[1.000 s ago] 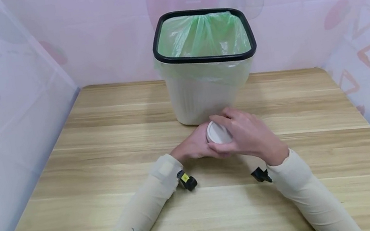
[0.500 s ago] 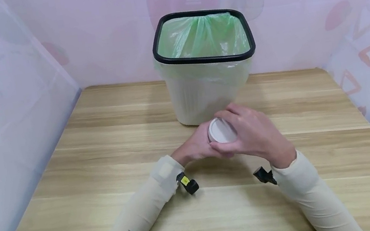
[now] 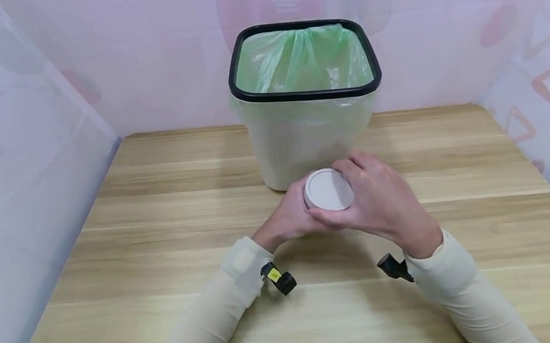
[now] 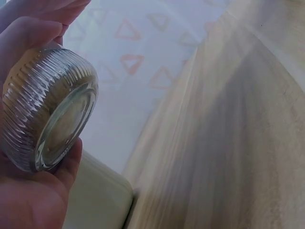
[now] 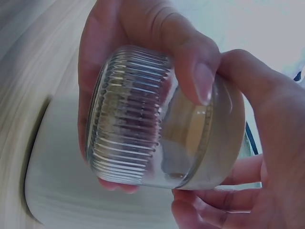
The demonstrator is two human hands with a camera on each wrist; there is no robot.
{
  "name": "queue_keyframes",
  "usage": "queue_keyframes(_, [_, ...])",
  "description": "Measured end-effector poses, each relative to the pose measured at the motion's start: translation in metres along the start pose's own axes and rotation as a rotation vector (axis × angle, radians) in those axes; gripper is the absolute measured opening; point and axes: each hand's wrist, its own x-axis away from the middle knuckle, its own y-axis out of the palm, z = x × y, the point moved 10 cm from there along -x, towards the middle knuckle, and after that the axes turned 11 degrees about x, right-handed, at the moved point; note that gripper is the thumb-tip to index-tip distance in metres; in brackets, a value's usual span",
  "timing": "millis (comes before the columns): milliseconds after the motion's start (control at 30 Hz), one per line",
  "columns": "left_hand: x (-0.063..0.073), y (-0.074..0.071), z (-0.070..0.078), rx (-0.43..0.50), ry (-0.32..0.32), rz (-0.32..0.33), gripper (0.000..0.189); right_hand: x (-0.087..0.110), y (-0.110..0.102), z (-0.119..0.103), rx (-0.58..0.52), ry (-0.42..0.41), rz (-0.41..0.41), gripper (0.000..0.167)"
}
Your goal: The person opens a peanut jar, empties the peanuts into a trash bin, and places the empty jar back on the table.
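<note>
We have the glass jar (image 5: 128, 119) held off the bench (image 3: 156, 246), just in front of the bin (image 3: 297, 143). Left hand (image 3: 294, 212) curls round the ribbed body, right hand (image 3: 388, 201) grips the lid (image 3: 328, 190); we judge that split steadies the glass and gives purchase on the lid. Count: one jar, one lid, one bin, one green bag (image 3: 303, 63), two hands, both occupied.
</note>
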Motion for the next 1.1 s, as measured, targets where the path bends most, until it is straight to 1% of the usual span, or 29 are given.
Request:
queue_keyframes(267, [0.005, -0.007, 0.002, 0.013, 0.006, 0.027, 0.085, -0.006, 0.004, -0.005, -0.071, -0.018, -0.008, 0.071])
queue_keyframes(467, [0.005, -0.012, 0.005, 0.012, 0.022, 0.042, 0.086, -0.011, 0.007, -0.004, -0.133, -0.040, 0.011, 0.072])
queue_keyframes(667, [0.004, -0.014, 0.005, 0.013, 0.034, 0.044, 0.086, -0.014, 0.008, -0.002, -0.181, -0.065, 0.028, 0.073])
queue_keyframes(933, [0.005, -0.015, 0.005, 0.039, 0.027, 0.051, 0.086, -0.016, 0.012, -0.002, -0.214, -0.114, 0.049, 0.074])
queue_keyframes(1100, [0.006, -0.015, 0.006, 0.054, 0.036, 0.055, 0.086, -0.017, 0.014, -0.001, -0.254, -0.124, 0.048, 0.073])
